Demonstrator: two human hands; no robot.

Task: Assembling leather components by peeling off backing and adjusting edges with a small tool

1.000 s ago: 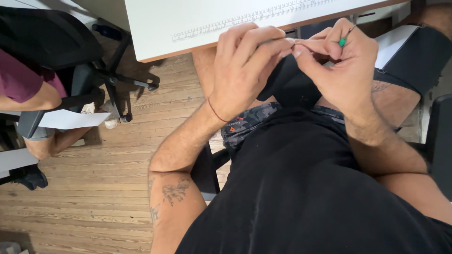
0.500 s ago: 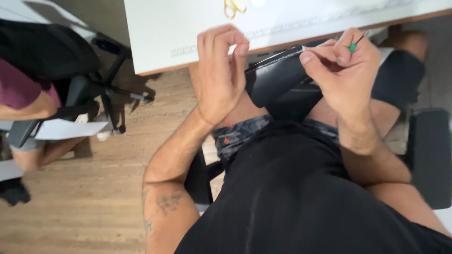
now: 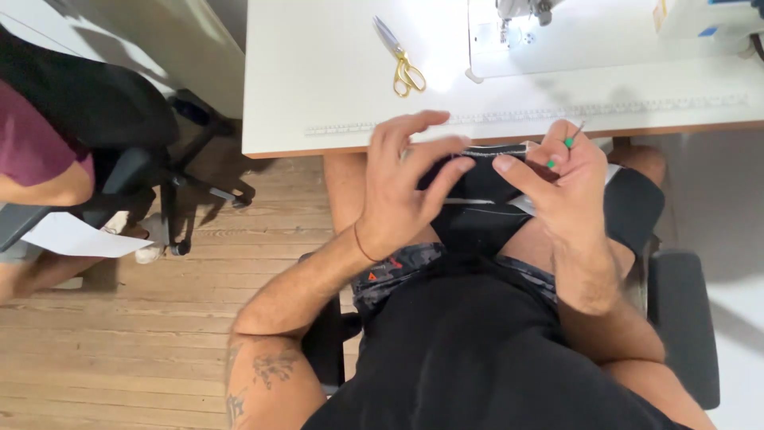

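I sit at a white table [image 3: 334, 95] with a piece of black fabric [image 3: 477, 203] held over my lap. My left hand [image 3: 402, 191] pinches the fabric's stitched top edge from the left, fingers partly spread. My right hand [image 3: 561, 187] grips the same edge from the right and also holds a small tool with a green handle [image 3: 569, 141] between thumb and fingers. Both hands sit just below the table's front edge.
Gold-handled scissors [image 3: 402, 60] lie on the table, with a white sewing machine [image 3: 573, 32] behind them at the right. A printed ruler [image 3: 557, 114] runs along the table's front. At the left, another person [image 3: 36, 159] sits on a black office chair [image 3: 119, 135] over a wooden floor.
The view has tilted up, bringing the scissors and sewing machine into sight. My hands have moved slightly apart along the fabric's edge, and my left fingers have spread.
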